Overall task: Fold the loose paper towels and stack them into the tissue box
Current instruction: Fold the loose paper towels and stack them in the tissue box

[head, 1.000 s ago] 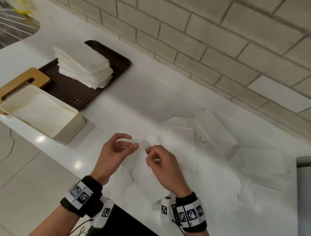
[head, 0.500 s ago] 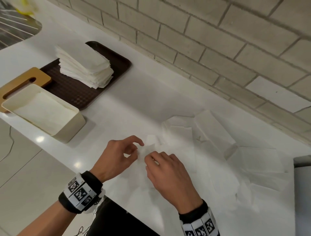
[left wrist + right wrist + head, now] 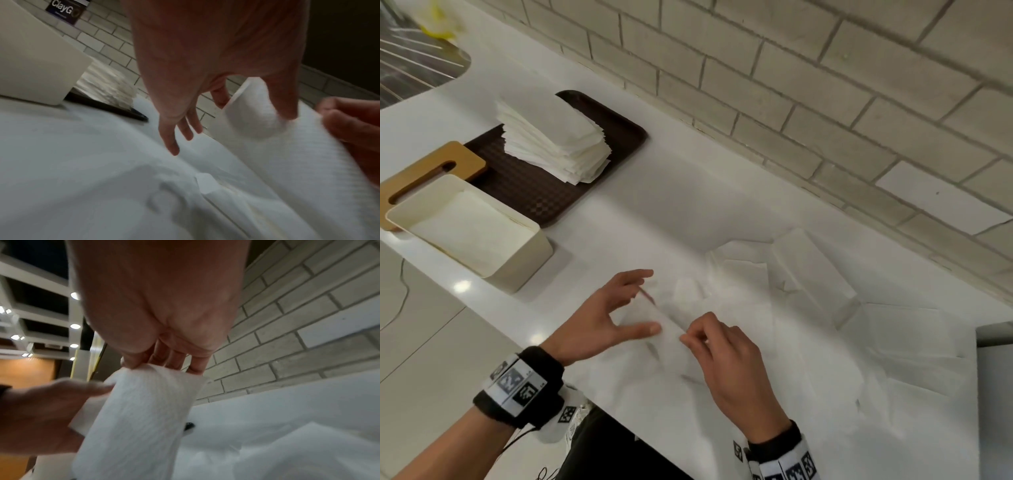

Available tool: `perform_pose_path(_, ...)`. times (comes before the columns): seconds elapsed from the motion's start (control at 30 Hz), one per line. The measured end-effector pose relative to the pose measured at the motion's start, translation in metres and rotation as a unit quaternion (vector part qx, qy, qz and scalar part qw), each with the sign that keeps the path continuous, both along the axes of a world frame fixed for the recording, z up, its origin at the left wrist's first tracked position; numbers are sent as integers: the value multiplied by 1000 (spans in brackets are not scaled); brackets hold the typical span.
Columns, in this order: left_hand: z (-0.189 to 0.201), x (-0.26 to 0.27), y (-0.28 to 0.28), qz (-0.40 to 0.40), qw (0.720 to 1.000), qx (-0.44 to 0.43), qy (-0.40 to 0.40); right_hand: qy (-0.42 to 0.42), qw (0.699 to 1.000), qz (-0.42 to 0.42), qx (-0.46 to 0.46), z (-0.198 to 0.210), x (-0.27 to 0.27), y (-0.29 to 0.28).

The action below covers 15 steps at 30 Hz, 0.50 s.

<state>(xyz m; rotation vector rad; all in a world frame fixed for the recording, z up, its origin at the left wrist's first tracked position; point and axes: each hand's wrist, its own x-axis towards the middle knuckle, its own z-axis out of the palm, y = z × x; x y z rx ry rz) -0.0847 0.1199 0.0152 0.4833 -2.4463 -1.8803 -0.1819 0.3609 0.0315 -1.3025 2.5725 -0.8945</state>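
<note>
Now, paper towel [image 3: 666,317] between both hands [image 3: 599,318] [image 3: 726,359]

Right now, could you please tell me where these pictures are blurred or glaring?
Head view: tissue box sharp; loose paper towels wash into the white counter; two glare spots near its front edge. Left wrist view: dim, soft, right hand smeared. Right wrist view: weave of the held paper towel readable, left hand blurred, ceiling lights blown out.

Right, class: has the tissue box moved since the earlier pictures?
No. The box sits as before at the tray's near corner, with the wooden lid just behind it.
</note>
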Motion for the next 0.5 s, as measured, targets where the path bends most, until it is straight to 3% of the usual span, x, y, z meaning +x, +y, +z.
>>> perform_pose_path(0.07, -9, -7, -5, 70, 986, 145, 34, -134, 987, -49, -72, 0, -3, 0)
perform_pose_path(0.1, -14, -10, -3, 105, 961, 252, 43, -173, 975, -82, -113, -2, -4, -2)
perform_pose_path(0.17, -21, -14, 9, 130, 902, 409, 36, -195, 960, -137, -145, -9, -7, -9)
perform_pose_path(0.2, -26, -16, 17, 129, 893, 431, 24, -203, 959, -150, -131, -16, -8, -12)
perform_pose_path(0.27, -36, -20, 33, 144, 909, 390, -23, -208, 956, -182, -95, -27, -14, -17)
perform_pose_path(0.33, -47, -23, 38, 212, 919, 326, -66, -113, 949, -288, -60, -38, -36, -14)
perform_pose_path(0.4, -60, -21, 29, 277, 923, 253, -87, -42, 918, -393, 45, -46, -71, -5)
perform_pose_path(0.5, -70, -16, 14, 278, 950, 51, -129, -222, 876, -401, 150, -58, -115, 4)
